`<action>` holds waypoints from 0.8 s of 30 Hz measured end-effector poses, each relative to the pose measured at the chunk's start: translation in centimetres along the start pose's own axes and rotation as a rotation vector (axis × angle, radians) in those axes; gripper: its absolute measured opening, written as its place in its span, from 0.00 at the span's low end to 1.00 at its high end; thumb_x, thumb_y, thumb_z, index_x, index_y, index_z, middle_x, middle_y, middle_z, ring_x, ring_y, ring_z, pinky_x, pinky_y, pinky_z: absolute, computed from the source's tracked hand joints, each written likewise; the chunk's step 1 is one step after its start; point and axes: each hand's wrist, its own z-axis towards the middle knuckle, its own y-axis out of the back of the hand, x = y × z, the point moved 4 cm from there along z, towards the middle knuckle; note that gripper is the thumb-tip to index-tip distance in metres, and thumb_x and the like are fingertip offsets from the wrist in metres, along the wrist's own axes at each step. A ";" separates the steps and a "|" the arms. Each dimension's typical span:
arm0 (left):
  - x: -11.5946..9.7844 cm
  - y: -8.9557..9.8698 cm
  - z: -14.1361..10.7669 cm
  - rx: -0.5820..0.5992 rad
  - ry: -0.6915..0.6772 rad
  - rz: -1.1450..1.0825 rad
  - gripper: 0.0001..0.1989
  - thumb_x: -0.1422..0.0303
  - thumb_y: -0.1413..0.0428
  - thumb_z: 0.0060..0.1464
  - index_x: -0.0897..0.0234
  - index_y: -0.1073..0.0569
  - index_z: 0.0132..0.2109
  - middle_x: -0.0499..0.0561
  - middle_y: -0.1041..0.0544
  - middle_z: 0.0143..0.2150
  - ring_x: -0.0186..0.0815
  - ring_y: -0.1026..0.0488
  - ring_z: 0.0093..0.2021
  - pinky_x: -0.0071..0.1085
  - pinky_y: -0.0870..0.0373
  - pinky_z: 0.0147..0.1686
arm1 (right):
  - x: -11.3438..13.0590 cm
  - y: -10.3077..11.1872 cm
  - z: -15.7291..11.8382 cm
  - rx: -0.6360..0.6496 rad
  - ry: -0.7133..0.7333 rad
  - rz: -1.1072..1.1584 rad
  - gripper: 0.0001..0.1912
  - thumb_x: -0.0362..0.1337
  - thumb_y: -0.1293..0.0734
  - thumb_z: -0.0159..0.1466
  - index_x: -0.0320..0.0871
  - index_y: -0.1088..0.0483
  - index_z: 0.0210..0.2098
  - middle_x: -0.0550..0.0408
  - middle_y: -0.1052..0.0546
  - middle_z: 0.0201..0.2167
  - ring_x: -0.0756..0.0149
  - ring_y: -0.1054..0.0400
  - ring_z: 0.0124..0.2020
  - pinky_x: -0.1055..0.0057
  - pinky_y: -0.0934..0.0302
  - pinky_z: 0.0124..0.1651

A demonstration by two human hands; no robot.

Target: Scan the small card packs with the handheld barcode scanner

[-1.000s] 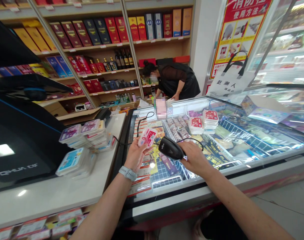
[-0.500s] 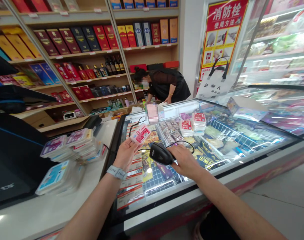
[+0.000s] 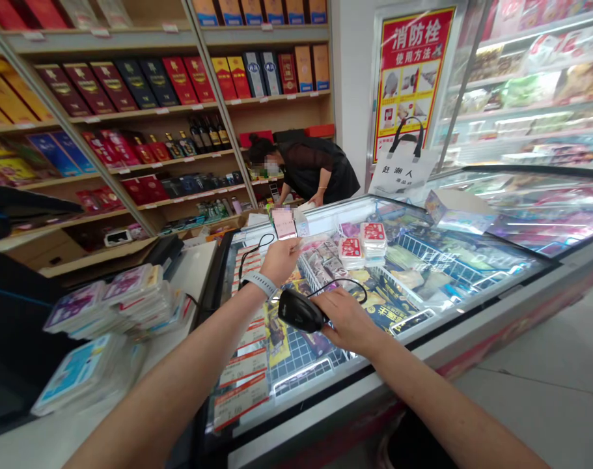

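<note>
My right hand grips a black barcode scanner above the glass freezer top, its cable looping behind. Stretched out in front, my left hand, with a grey watch on the wrist, has its fingers closed on a flat plastic pack with a pink-red label, seen partly past the fingertips. Just right of that pack stand two short stacks of similar red-and-white packs, the nearer stack and the farther stack, on the freezer glass.
On the counter at left are piles of purple-labelled packs and blue-labelled packs. A co-worker bends over beyond the freezer. A white tote bag and an open carton stand at the back right.
My left hand has moved forward and right with the pack, towards the red-and-white stacks. The scanner stays in my right hand. The view has shifted slightly.
</note>
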 end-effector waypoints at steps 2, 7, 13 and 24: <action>-1.5 -0.6 1.0 0.012 -0.082 0.206 0.11 0.74 0.49 0.52 0.67 0.23 0.40 0.51 0.21 0.34 0.37 0.27 0.39 0.31 0.33 0.45 | 0.0 -0.1 0.0 0.005 -0.007 -0.005 0.18 0.32 0.38 0.57 0.40 0.35 0.48 0.49 0.27 0.39 0.59 0.35 0.41 0.62 0.46 0.45; -3.7 -2.8 3.2 0.063 -0.157 0.493 0.16 0.75 0.51 0.56 0.66 0.24 0.48 0.56 0.21 0.43 0.39 0.26 0.44 0.31 0.35 0.48 | 0.1 0.0 0.1 0.021 -0.017 -0.024 0.17 0.32 0.37 0.57 0.40 0.35 0.47 0.50 0.27 0.38 0.59 0.35 0.40 0.62 0.45 0.46; -4.9 -6.0 5.0 0.142 -0.201 0.759 0.17 0.77 0.56 0.58 0.70 0.27 0.49 0.60 0.22 0.42 0.41 0.26 0.44 0.34 0.32 0.45 | 0.2 0.2 0.2 0.031 -0.031 -0.035 0.17 0.33 0.37 0.57 0.39 0.35 0.47 0.49 0.27 0.39 0.59 0.36 0.40 0.62 0.45 0.47; -7.2 -11.0 4.3 0.320 -0.253 0.783 0.16 0.77 0.56 0.59 0.72 0.25 0.45 0.62 0.24 0.45 0.40 0.26 0.48 0.33 0.31 0.48 | 0.0 -0.4 0.0 0.091 -0.046 -0.081 0.18 0.34 0.36 0.56 0.38 0.35 0.46 0.46 0.26 0.42 0.57 0.34 0.40 0.59 0.44 0.50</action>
